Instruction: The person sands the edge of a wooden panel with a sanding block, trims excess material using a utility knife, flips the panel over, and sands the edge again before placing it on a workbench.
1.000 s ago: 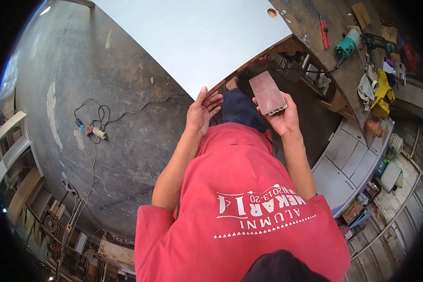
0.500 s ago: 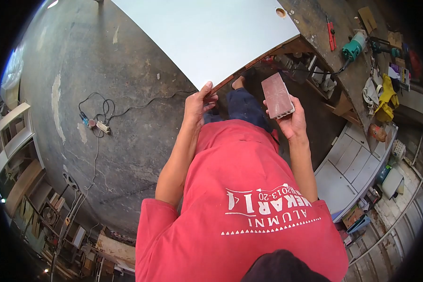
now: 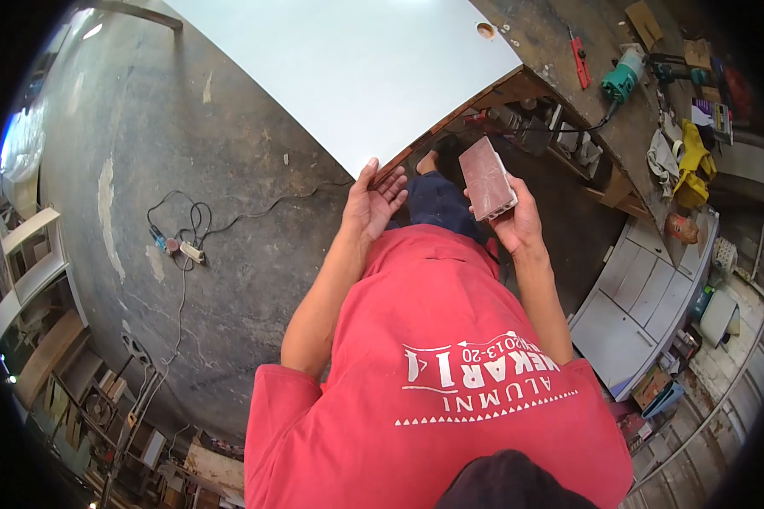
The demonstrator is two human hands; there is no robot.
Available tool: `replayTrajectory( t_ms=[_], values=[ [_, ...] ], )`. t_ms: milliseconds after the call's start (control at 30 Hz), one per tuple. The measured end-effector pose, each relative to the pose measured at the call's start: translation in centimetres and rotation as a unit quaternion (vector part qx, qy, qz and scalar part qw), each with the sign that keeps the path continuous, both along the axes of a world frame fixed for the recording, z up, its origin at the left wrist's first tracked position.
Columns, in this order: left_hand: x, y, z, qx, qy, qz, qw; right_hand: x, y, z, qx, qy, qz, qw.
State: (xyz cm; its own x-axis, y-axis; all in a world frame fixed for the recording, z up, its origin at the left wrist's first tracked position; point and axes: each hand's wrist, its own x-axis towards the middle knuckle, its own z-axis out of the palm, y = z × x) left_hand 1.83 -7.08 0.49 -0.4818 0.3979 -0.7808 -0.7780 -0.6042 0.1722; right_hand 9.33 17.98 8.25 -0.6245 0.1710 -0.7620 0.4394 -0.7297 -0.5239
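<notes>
My right hand (image 3: 519, 219) grips a sanding block (image 3: 486, 180) wrapped in reddish-brown sandpaper, its broad face turned up and hollow openings showing at the near end. The block is held apart from the board. At the near corner of a large white board (image 3: 365, 76) is my left hand (image 3: 373, 204), palm up with the fingers stretched out and apart. Its thumb tip is at the corner; whether it presses on the board I cannot tell. The board's right edge shows bare reddish-brown wood, and a round hole (image 3: 485, 30) sits near its far right corner.
A workbench (image 3: 560, 72) at the right carries a red cutter (image 3: 579, 61), a green power tool (image 3: 623, 78) and a yellow cloth (image 3: 696, 165). On the floor at left lie a cable and power strip (image 3: 192, 253). A white cabinet (image 3: 628, 305) stands at lower right.
The fingers of my left hand have uncurled and spread at the board's corner. My right hand has shifted slightly left with the sanding block, which is now tilted a little differently.
</notes>
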Motion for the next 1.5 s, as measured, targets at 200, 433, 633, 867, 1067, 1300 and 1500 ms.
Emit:
replayTrajectory(
  t_ms=[200,433,633,867,1067,1300,1500],
  values=[
    [0.6,1.4,0.6,0.034,-0.015,0.036,0.999,0.6,0.0,-0.6,0.001,0.005,-0.001,1.0],
    [0.7,1.7,-0.1,-0.039,0.028,0.012,0.999,0.3,-0.7,-0.1,0.0,-0.003,0.013,1.0],
    [0.7,3.3,0.6,0.101,0.016,0.05,0.993,-0.8,-1.6,0.0,-0.101,0.009,0.009,0.995],
    [0.2,4.1,-0.2,0.053,0.046,0.03,0.997,-1.4,-2.3,0.4,-0.1,-0.002,0.022,0.995],
    [0.3,3.6,-0.8,0.044,0.055,0.006,0.997,-1.1,-1.9,0.5,-0.097,0.001,0.015,0.995],
    [1.3,-2.5,-0.8,0.103,0.144,-0.073,0.981,0.3,1.6,1.4,0.092,0.065,-0.003,0.994],
    [-3.2,-2.6,-2.0,-0.089,0.14,-0.005,0.986,-0.7,4.9,2.6,0.021,0.15,-0.094,0.984]
  ],
)
